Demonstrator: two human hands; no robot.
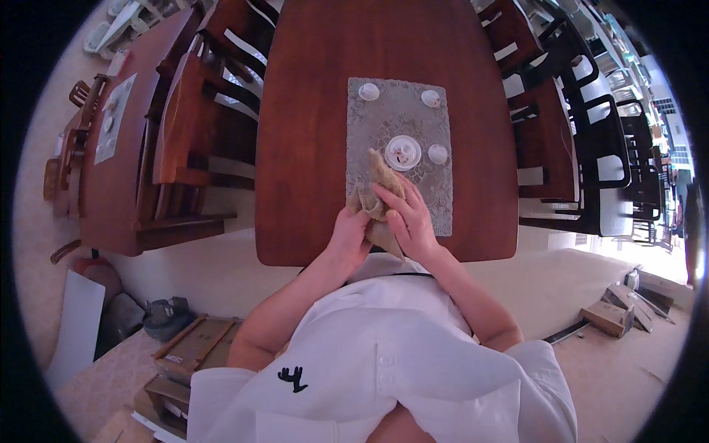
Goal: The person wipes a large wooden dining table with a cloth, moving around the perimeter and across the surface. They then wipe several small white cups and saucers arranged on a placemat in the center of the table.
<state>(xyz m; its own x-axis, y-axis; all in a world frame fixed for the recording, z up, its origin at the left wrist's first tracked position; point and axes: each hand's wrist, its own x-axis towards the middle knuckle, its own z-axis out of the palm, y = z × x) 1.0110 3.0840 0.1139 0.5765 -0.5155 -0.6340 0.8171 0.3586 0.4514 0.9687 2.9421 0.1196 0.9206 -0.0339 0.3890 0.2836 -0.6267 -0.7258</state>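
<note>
My left hand (pixel 352 235) and my right hand (pixel 409 219) are close together over the near edge of a dark wooden table (pixel 310 138). Between them they hold a bunched tan cloth (pixel 382 171), which may wrap something small; its inside is hidden. One corner of the cloth hangs down towards my shirt. Just beyond the hands, a white saucer (pixel 403 153) with a white piece and reddish bits on it stands on a grey lace placemat (pixel 363 130). Small white cups (pixel 369 92) stand at the mat's far corners, and another white cup (pixel 437 154) is right of the saucer.
Wooden chairs (pixel 221 127) line the left side, with a second table (pixel 138 111) beyond them. More wooden chairs (pixel 545 138) and black-framed chairs (pixel 609 144) stand at the right. Cardboard boxes (pixel 606 318) lie on the floor lower right, with crates (pixel 194 346) lower left.
</note>
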